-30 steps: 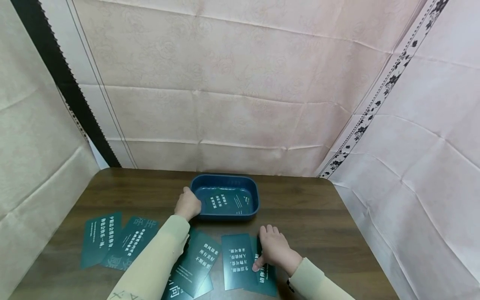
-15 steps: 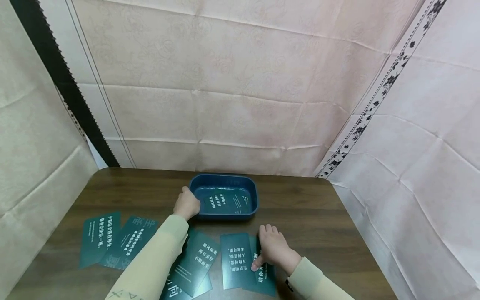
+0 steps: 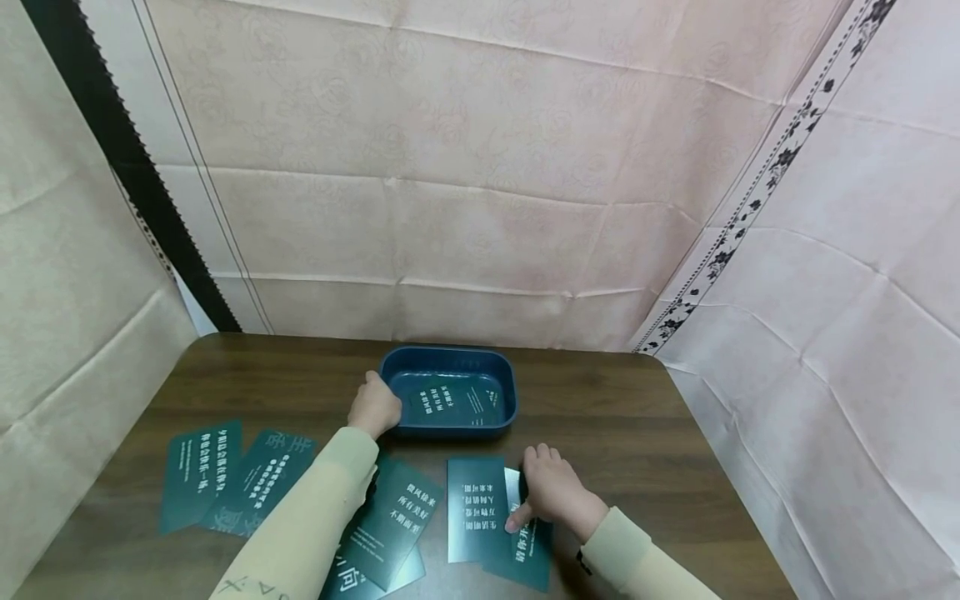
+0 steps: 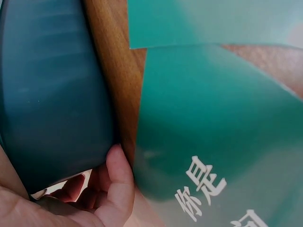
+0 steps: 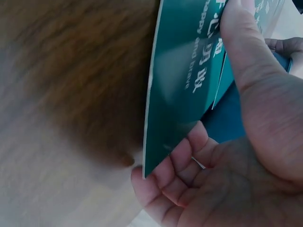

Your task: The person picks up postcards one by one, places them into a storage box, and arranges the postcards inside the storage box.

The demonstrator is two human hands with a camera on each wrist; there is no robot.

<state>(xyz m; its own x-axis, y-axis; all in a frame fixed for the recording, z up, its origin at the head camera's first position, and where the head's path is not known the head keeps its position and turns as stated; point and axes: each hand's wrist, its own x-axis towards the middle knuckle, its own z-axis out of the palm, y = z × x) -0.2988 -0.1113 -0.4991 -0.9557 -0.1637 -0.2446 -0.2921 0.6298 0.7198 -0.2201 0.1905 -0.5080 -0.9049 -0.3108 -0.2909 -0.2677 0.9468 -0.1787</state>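
Observation:
My left hand grips the left end of a dark blue tray, its fingertips curled at the tray's edge in the left wrist view. Inside lies a dark green card with white writing. Before the tray, my right hand pinches a green card. In the right wrist view the thumb lies over the card's printed face, with curled fingers along its edge. A second printed card overlaps it on the left, close to the thumb tip.
Two overlapping green cards lie at the left of the brown wooden table. Several more, one a fanned card, lie partly under my left forearm. A pale cloth hangs behind the table's far edge.
The two cards at my right hand have shifted slightly; the left one has moved a little away from me and a bright gap shows between their tops. The left hand and tray have not moved.

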